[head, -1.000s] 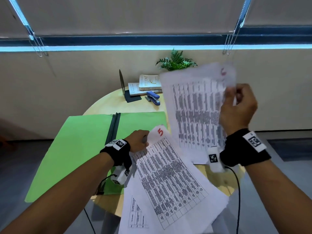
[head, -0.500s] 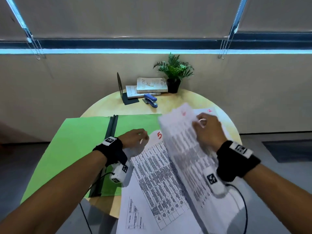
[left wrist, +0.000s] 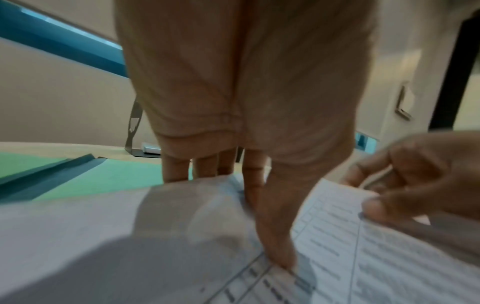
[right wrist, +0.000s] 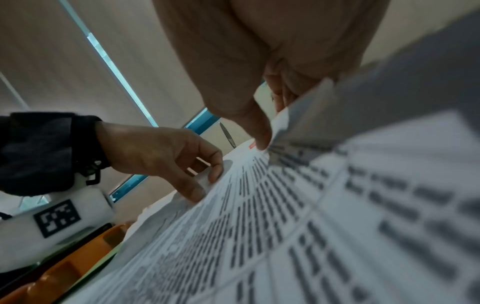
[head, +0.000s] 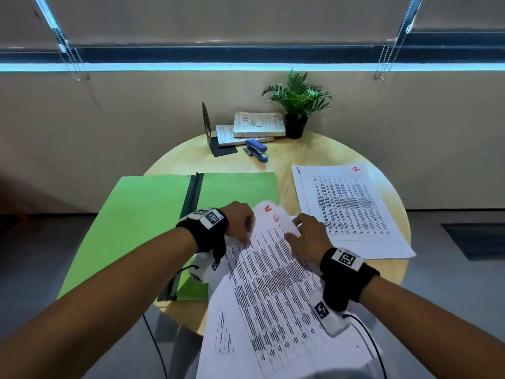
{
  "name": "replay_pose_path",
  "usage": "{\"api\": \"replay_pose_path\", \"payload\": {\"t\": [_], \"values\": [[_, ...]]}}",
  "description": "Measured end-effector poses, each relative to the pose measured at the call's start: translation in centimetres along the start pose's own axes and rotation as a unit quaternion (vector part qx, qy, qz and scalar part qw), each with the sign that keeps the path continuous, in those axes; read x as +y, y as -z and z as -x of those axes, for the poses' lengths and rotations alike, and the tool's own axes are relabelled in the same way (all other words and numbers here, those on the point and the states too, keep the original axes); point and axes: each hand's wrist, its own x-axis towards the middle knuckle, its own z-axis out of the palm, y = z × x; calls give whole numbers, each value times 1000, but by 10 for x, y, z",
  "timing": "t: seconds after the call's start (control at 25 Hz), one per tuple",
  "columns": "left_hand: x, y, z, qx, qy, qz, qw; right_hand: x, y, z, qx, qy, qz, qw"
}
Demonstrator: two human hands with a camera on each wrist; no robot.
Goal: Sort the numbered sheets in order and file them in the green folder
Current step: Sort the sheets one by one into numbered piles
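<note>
The green folder (head: 131,214) lies open on the left of the round table. A sheet marked 2 (head: 349,209) lies flat on the right, with another sheet edge showing under it. Over the near edge I hold a stack of printed sheets (head: 273,283); red marks 5 and 6 show at its far end. My left hand (head: 240,222) grips the stack's far left edge, thumb on top (left wrist: 280,253) and fingers beneath. My right hand (head: 306,233) pinches a curled-up corner of a top sheet (right wrist: 285,123) between thumb and fingers.
At the back of the wooden table (head: 300,157) stand a black bookend (head: 210,138), two stacked books (head: 257,127), a blue stapler (head: 257,153) and a potted plant (head: 297,105). The stack overhangs the table's near edge.
My right hand brought the raised sheet down, left it flat on the table's right side, then came back to the stack and took a corner. My left hand kept its hold.
</note>
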Motion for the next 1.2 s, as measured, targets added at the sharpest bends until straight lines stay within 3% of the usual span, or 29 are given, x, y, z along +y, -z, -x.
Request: {"api": "replay_pose_path", "payload": {"t": [0.16,0.32,0.44,0.64,0.72,0.88,1.0,1.12,1.2], "values": [[-10,-6,1,55,-29,35,997,-3,30,-11,4,57,88,995],[-9,3,8,119,-54,136,982,-6,64,-30,-6,46,-16,999],[-18,5,7,138,-57,85,985,-8,60,-20,-107,63,-51,991],[-16,-16,4,128,-65,69,987,-8,47,5,-214,101,45,971],[-13,-26,4,124,-74,96,985,-7,45,4,-195,93,41,976],[-17,-28,2,117,-77,121,983,-7,44,1,-168,34,-103,980],[-19,-28,-2,114,-84,110,984,-5,41,4,-166,48,-94,981],[-22,-33,1,139,-114,156,971,5,34,-5,-123,-13,-159,980],[-25,-34,4,141,-119,224,957,10,29,-13,-92,-30,-125,987]]}}
